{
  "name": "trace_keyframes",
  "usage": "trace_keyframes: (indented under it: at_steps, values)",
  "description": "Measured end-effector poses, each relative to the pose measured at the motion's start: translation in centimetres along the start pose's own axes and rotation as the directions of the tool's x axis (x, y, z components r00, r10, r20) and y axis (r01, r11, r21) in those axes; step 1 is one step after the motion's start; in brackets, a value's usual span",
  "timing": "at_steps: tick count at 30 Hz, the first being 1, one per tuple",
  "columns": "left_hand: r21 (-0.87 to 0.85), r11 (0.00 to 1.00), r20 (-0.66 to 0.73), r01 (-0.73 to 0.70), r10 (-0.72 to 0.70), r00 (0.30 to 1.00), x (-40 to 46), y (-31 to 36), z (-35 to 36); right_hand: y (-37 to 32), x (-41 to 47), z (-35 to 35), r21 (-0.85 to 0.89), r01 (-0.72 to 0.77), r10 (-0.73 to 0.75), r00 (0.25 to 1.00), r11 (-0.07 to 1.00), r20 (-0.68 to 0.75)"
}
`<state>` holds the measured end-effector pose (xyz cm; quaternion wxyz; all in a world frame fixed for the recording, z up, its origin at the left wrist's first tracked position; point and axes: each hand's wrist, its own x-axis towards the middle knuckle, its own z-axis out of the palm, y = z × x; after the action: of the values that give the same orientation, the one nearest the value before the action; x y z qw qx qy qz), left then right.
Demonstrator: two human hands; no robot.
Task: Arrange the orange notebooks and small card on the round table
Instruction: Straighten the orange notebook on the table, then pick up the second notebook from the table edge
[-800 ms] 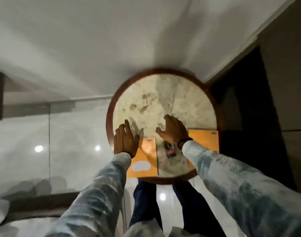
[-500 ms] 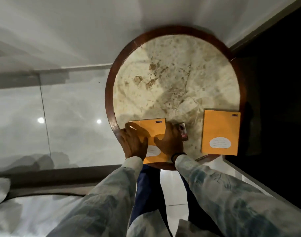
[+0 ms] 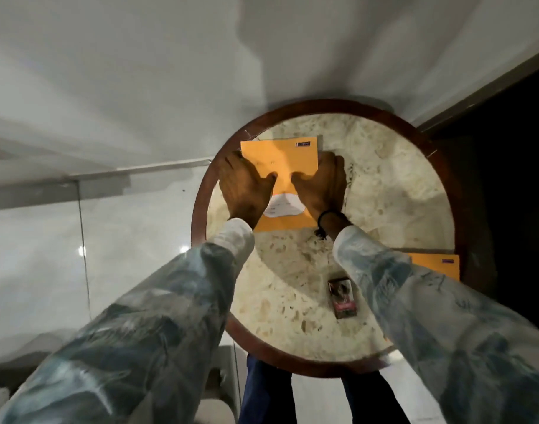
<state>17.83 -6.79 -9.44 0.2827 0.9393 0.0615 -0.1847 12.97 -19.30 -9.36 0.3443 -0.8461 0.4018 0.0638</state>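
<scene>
Now both hands flat on one orange notebook point(image 3: 280, 157): left hand point(image 3: 245, 186) on its left edge, right hand point(image 3: 321, 185) on its right, thumbs pressing the cover, fingers spread, not gripping. Notebook lies far-left on the round table point(image 3: 393, 191). Small card point(image 3: 343, 298) sits near, btwn the sleeves. 2nd orange notebook point(image 3: 436, 264) at right rim, partly hidden by right sleeve point(image 3: 430, 316).

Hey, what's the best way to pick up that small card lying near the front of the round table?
Pinch the small card across its two long edges, coming from above. It lies flat on the table, so probably lift one edge first. No other object touches it.
</scene>
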Motion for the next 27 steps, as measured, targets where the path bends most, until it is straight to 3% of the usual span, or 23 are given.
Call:
trace_keyframes:
  at_steps: [5,7,13,18,22,27]
  values:
    - [0.148,0.988,-0.018,0.029,-0.027,0.999,0.1,1.6,1.6,2.3,2.7,-2.1,0.011,0.01,-0.011,1.0,1.0,0.016]
    - [0.12,0.993,-0.038,0.006,-0.001,0.999,-3.0,2.0,2.3,4.9,1.3,-4.3,0.01,-0.018,0.017,1.0,1.0,0.009]
    - [-0.06,0.998,0.317,-0.024,0.042,0.947,-18.9,5.2,7.6,16.8,-7.5,-13.3,-0.171,-0.265,0.27,0.963,0.949,0.008]
    - [-0.023,0.999,0.504,0.049,-0.031,0.863,-28.7,7.6,13.4,25.7,-12.8,-17.0,-0.208,-0.449,0.452,0.891,0.869,-0.039]
    - [0.0,0.991,0.446,0.132,-0.119,0.887,-30.9,8.8,16.7,29.7,-13.5,-17.2,-0.087,-0.493,0.501,0.856,0.866,0.132]
    - [-0.034,0.972,0.325,0.233,-0.21,0.922,-29.7,9.3,17.5,29.9,-13.6,-18.0,-0.053,-0.452,0.455,0.882,0.89,0.12]
